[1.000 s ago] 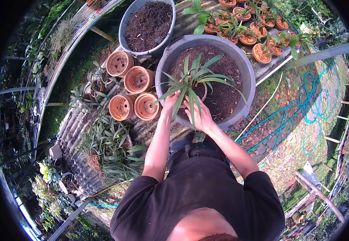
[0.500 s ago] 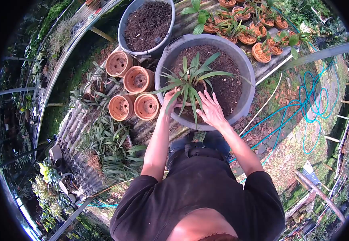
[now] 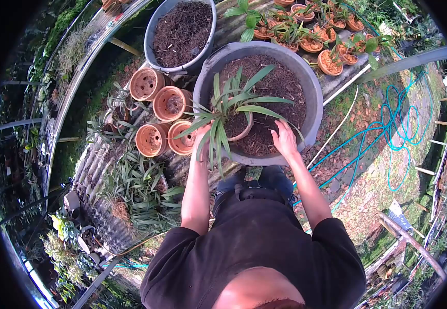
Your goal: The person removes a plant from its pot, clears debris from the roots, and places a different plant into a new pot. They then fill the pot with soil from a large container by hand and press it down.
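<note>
A strappy-leaved green plant (image 3: 228,103) stands in a terracotta pot (image 3: 247,131), tilted over the left part of a large grey tub (image 3: 313,110). My left hand (image 3: 203,136) grips the pot's left side, its fingers partly covered by leaves. Dark soil (image 3: 272,116) fills much of the tub. Over the soil at the tub's near right side is my right hand (image 3: 285,140), apart from the pot, with fingers spread and nothing visible in them. Long leaves reach across toward it.
Several terracotta pots (image 3: 169,103) without plants stand left of the tub. Behind them is a second tub of soil (image 3: 182,36). Small potted plants (image 3: 330,63) crowd the back right. A blue-green hose (image 3: 388,123) lies looped at right. Uprooted-looking leafy plants (image 3: 143,193) lie at left.
The potted plant has moved left with my left hand. My right hand has come off the plant and moved right, over the soil.
</note>
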### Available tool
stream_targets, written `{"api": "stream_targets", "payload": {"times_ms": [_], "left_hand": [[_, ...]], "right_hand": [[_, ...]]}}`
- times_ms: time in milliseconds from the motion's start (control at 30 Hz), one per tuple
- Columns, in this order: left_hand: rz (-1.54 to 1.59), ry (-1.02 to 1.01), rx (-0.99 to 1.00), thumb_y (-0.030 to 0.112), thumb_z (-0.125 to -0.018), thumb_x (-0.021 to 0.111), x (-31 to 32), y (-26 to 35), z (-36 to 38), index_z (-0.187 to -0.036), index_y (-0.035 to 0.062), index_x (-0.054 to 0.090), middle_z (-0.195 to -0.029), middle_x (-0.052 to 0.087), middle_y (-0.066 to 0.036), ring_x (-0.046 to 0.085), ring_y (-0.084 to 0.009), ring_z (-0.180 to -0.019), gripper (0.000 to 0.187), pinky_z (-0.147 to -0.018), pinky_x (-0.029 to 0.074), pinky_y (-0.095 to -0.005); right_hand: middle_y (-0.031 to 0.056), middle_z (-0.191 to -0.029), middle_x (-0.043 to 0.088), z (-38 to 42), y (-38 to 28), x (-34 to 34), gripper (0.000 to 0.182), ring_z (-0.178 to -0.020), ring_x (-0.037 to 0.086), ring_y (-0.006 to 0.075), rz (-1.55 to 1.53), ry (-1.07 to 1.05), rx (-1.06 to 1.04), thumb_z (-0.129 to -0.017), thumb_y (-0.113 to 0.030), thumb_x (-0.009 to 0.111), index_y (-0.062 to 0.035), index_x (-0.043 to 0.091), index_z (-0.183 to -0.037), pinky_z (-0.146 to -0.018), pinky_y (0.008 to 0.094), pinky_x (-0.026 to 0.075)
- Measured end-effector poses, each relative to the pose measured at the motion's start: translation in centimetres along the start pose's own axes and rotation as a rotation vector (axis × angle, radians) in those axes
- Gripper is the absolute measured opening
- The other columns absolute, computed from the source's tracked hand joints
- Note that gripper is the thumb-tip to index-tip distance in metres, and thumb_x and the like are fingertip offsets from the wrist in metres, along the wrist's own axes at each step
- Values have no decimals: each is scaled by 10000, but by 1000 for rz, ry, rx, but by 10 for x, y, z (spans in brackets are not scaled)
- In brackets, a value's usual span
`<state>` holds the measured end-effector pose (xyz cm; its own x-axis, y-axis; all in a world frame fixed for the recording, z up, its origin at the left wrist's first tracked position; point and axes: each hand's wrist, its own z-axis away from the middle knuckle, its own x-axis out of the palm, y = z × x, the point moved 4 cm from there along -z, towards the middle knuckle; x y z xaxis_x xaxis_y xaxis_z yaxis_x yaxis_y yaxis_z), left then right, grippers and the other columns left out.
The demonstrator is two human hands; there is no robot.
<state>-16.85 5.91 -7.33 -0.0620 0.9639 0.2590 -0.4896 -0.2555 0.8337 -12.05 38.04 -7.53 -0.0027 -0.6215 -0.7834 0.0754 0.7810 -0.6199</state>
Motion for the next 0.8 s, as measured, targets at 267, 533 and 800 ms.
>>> {"api": "stream_targets", "payload": {"times_ms": [267,533,800], "left_hand": [[-2,117,297,211,-987,624,-25,43,48,-1243,30,612,-1021,645,-26,620,-124,-863,314,-670,528,-254],[194,-105,190,207,-980,631,-25,19,50,-1251,15,613,-1055,650,-33,622,-127,-894,332,-731,521,-262],[254,-186,151,204,-973,639,0,-2,27,-1258,1,615,-1089,654,-40,624,-129,-925,350,-791,513,-271]], "right_hand": [[270,-1300,594,17,-4,37,541,-1186,584,429,204,-319,34,-813,-238,767,9,611,-1269,-1004,480,500],[223,-1164,622,26,9,32,467,-1087,604,391,548,-216,143,-814,-323,759,6,686,-1136,-976,519,485],[194,-1024,701,29,28,44,308,-988,682,371,494,-228,75,-813,-292,721,-12,713,-941,-813,451,582]]}}
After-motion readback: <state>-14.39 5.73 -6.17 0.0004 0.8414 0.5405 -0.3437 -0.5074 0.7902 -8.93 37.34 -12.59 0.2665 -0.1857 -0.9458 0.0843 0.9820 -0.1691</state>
